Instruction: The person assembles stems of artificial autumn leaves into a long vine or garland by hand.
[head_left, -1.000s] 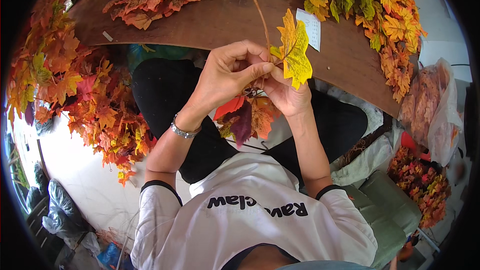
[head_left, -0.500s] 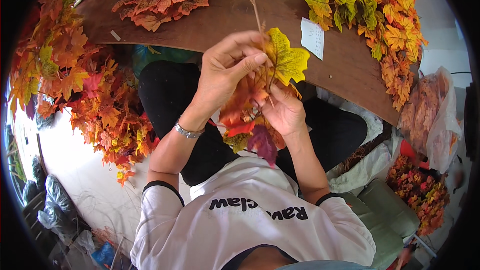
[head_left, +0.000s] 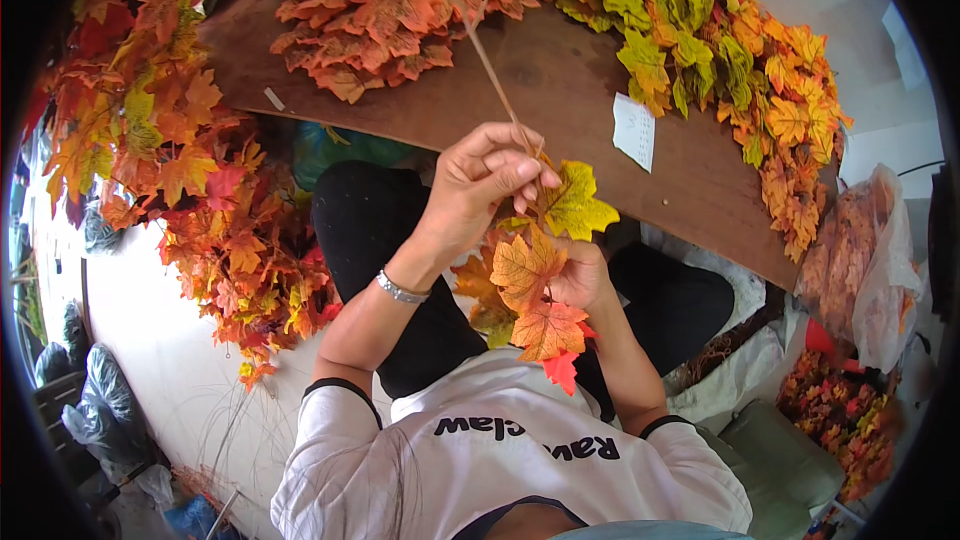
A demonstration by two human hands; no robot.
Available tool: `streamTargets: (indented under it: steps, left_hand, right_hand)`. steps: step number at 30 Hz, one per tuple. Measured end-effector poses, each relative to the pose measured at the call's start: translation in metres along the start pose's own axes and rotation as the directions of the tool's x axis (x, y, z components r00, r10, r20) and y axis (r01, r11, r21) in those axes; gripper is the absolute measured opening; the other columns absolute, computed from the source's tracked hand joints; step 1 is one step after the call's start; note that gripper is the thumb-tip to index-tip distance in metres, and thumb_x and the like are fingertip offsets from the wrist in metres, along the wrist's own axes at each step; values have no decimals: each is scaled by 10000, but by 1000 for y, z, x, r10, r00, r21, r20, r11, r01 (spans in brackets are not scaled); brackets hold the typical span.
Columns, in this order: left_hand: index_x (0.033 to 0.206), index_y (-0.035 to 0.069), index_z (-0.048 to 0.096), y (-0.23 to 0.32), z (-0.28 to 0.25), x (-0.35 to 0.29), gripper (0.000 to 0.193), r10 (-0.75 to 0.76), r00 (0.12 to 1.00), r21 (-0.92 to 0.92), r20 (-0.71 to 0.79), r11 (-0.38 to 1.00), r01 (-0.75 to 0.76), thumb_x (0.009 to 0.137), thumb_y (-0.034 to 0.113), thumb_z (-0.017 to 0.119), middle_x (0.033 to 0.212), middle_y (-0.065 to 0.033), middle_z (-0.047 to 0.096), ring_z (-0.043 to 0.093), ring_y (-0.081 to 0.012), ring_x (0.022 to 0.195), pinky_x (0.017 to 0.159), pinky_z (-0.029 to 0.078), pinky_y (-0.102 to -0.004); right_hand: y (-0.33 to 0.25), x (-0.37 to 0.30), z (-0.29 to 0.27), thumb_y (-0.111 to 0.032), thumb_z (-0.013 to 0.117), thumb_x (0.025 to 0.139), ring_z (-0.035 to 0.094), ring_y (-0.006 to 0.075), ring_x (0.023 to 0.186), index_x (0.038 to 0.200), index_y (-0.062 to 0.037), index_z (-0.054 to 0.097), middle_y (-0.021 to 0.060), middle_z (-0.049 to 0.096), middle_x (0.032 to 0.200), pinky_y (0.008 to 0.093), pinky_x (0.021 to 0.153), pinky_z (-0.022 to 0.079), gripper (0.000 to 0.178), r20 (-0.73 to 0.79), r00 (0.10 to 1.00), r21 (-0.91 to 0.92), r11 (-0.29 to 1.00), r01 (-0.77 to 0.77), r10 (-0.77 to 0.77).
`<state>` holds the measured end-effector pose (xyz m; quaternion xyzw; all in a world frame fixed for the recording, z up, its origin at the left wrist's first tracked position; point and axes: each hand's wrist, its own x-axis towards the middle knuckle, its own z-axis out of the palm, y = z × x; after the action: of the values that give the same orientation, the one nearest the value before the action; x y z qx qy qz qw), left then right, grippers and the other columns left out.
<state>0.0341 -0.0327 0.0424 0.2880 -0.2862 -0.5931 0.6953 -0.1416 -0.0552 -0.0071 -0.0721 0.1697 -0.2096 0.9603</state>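
Over my lap I hold an artificial maple leaf garland (head_left: 528, 270) with yellow, orange and red leaves. My left hand (head_left: 480, 180) pinches its thin brown stem (head_left: 497, 75), which runs up toward the table. A yellow-green leaf (head_left: 580, 205) sticks out beside those fingertips. Lower down, my right hand (head_left: 578, 275) is closed at the garland, its fingertips partly covered by the orange leaves. A bright red leaf (head_left: 562, 370) hangs lowest, above my shirt.
A brown wooden table (head_left: 540, 60) curves ahead, bearing a pile of orange-red leaves (head_left: 390, 15), yellow-green leaves (head_left: 690, 30) and a white paper (head_left: 633, 132). Leaf garlands (head_left: 220, 210) hang at left. A clear bag of leaves (head_left: 860, 260) stands at right.
The garland has turned, so orange leaves now face up where a dark purple leaf hung. My right hand is now more behind the leaves, and my left still pinches the stem.
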Motion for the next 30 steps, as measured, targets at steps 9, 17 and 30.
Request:
streamTargets:
  steps: [9, 17, 30]
  left_hand:
    - [969, 16, 521, 9, -13, -7, 165, 21, 996, 144, -86, 990, -8, 816, 24, 585, 744, -102, 638, 568, -74, 585, 491, 441, -167]
    - [906, 27, 534, 17, -24, -7, 124, 49, 991, 161, -128, 987, -28, 813, 58, 609, 753, -65, 630, 550, -53, 600, 546, 451, -175]
    - [878, 3, 509, 26, -29, -12, 114, 70, 990, 102, -118, 993, -58, 815, 41, 596, 753, -110, 621, 556, -80, 587, 508, 455, -180]
  right_hand:
    - [-52, 17, 45, -117, 573, 836, 554, 91, 891, 1004, 0, 577, 47, 596, 970, 253, 801, 447, 205, 19, 999, -937, 348, 32, -42]
    - [-122, 71, 90, -137, 516, 872, 579, 124, 763, 978, 29, 576, 68, 602, 828, 253, 702, 472, 207, 207, 944, -978, -20, 209, -258]
    - [-158, 216, 160, -187, 616, 761, 589, 135, 637, 853, -35, 644, 63, 624, 700, 257, 598, 455, 180, 716, 588, -622, -726, 293, -376]
